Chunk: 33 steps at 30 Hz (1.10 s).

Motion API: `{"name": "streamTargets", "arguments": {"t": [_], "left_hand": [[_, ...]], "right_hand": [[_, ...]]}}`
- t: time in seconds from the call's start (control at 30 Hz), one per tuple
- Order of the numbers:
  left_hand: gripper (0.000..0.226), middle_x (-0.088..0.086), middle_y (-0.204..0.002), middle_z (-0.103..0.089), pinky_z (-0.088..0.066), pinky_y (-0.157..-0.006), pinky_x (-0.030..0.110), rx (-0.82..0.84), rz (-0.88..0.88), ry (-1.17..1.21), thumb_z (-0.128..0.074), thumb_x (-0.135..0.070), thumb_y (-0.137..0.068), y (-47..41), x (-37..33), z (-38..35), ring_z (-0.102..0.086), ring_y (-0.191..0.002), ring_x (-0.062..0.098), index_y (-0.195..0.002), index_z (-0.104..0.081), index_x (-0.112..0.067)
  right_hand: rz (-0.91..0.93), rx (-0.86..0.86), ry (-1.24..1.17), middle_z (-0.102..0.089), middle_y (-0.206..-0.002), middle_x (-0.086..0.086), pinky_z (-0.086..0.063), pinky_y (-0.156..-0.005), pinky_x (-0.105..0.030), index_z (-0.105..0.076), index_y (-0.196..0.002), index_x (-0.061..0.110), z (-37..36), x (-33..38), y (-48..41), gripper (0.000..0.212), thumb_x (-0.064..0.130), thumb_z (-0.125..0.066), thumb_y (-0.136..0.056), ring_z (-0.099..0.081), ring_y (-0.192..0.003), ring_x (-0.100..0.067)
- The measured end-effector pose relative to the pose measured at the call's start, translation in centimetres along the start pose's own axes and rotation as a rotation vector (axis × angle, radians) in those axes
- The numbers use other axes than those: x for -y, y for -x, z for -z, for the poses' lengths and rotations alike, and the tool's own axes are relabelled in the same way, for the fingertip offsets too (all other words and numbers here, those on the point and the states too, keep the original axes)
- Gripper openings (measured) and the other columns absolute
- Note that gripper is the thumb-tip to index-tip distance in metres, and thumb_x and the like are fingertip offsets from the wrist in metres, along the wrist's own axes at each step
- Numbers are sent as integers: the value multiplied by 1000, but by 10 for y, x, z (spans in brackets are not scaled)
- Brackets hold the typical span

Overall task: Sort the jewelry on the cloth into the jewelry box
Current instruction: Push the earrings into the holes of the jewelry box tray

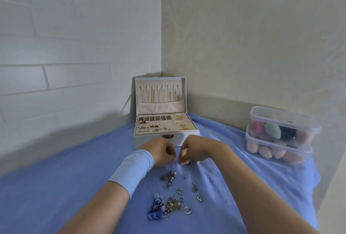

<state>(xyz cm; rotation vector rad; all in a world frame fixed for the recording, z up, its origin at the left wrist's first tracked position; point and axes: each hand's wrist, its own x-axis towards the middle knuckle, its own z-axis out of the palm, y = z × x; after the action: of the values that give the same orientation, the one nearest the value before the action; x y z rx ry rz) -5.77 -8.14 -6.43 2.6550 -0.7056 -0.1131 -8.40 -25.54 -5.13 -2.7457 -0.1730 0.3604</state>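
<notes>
A white jewelry box (187,136) stands open at the far end of the blue cloth (74,187). Earrings and rings lie in its tray, and chains hang in the lid. My left hand (161,151), with a light blue wrist sleeve, and my right hand (193,150) sit just in front of the box. Their curled fingertips pinch together and meet over the cloth. The piece between them is too small to make out. Loose jewelry (169,176) lies nearer me: silver rings (200,197), a butterfly charm (179,191) and a blue beaded cluster (157,206).
Two stacked clear plastic tubs (280,136) of makeup sponges stand at the right on the cloth. Walls close in behind the box and on both sides. The cloth drops off at the right edge.
</notes>
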Motion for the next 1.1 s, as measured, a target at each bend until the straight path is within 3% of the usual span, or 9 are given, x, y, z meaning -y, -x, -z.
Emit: {"name": "streamTargets", "arguments": {"t": [0.1, 0.2, 0.27, 0.37, 0.43, 0.57, 0.73, 0.93, 1.1], "left_hand": [[13, -14, -82, -65, -53, -77, 27, -42, -16, 100, -63, -26, -84, -1, 6, 10, -64, -83, 12, -74, -65, -33], [10, -12, -72, -66, -46, -60, 21, -133, -40, 219, -69, -23, -81, -7, 8, 30, -63, -69, 9, -73, -66, -28], [11, -12, -67, -66, -44, -60, 20, -208, -50, 251, -73, -22, -79, -16, 9, 44, -63, -67, 8, -71, -66, -26], [10, -10, -69, -67, -43, -61, 19, -297, -31, 319, -74, -18, -79, -32, 15, 59, -63, -65, 7, -73, -67, -24], [9, -6, -71, -70, -46, -60, 21, -316, -12, 369, -75, -18, -79, -43, 20, 63, -63, -61, 8, -76, -68, -23], [5, -4, -76, -73, -43, -47, 14, -322, 12, 451, -75, -23, -84, -63, 28, 66, -60, -57, 7, -80, -71, -21], [6, -3, -75, -69, -42, -52, 14, -358, 11, 457, -75, -25, -85, -76, 35, 66, -61, -64, 9, -82, -73, -21], [6, -9, -72, -69, -37, -42, 9, -352, 33, 469, -73, -23, -85, -79, 43, 59, -59, -50, -4, -79, -73, -21], [7, -8, -80, -70, -39, -48, 12, -360, 35, 458, -73, -25, -85, -81, 44, 59, -62, -59, 4, -79, -70, -23]], "right_hand": [[42, -50, -112, -74, -76, 4, -45, -61, -29, -75, -77, 18, 10, 2, 1, 12, 22, -69, -86, -60, -55, -10], [78, -214, -258, -67, -63, -2, -41, -52, -24, -78, -80, 17, 28, 6, -5, 9, 18, -70, -83, -54, -53, -12], [97, -303, -333, -61, -54, -4, -39, -49, -20, -80, -78, 17, 41, 11, -12, 6, 18, -74, -81, -48, -50, -13], [114, -367, -414, -62, -49, 11, -40, -50, -18, -80, -80, 10, 56, 16, -29, 3, 12, -78, -79, -46, -47, -11], [107, -383, -420, -65, -53, 13, -45, -56, -22, -80, -80, 10, 62, 16, -43, 2, 10, -78, -80, -49, -51, -10], [78, -388, -300, -77, -82, -4, -54, -67, -30, -81, -82, 15, 65, 14, -72, 5, 18, -78, -85, -59, -66, -10], [65, -306, -228, -62, -51, 16, -38, -48, -12, -81, -88, 15, 65, 12, -89, 8, 22, -76, -89, -51, -46, 3], [72, -245, -176, -77, -93, 3, -50, -75, -21, -82, -92, 21, 65, 14, -99, 8, 27, -79, -86, -67, -93, -11], [62, -235, -158, -76, -88, 6, -49, -71, -20, -82, -88, 28, 63, 11, -100, 4, 28, -80, -85, -64, -84, -7]]}}
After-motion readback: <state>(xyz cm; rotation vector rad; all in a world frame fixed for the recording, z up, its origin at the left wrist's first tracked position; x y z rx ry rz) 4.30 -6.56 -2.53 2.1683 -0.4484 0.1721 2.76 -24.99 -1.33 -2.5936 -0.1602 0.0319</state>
